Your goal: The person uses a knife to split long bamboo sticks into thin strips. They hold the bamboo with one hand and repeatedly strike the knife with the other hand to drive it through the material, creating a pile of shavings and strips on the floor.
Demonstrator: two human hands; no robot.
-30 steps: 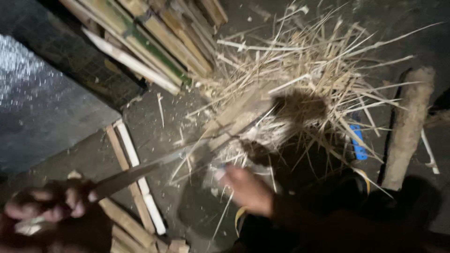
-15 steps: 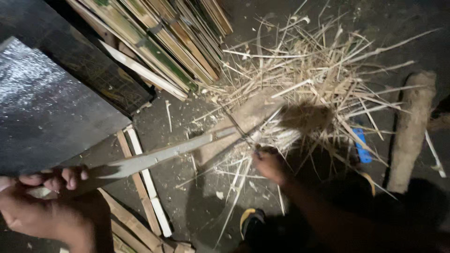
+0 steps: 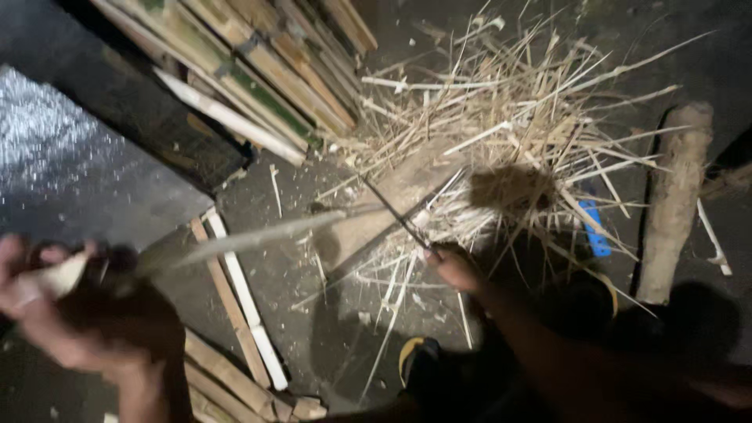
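Observation:
My left hand is at the lower left, blurred, closed around the pale handle of a long blade that points right across the dark ground. My right hand is at centre, pinching the near end of a thin bamboo sliver that slants up and to the left. Beyond the right hand lies a large heap of pale bamboo shavings and splinters. A flat wooden block lies under the sliver, partly covered by shavings.
Split bamboo strips are stacked at the top left beside a dark slab. More strips lie at lower left. A thick log lies at right, a blue object beside the heap, a shoe at the bottom.
The left hand with the blade has swung lower and is more blurred. The right hand has moved right and up toward the heap, now pinching the thin sliver.

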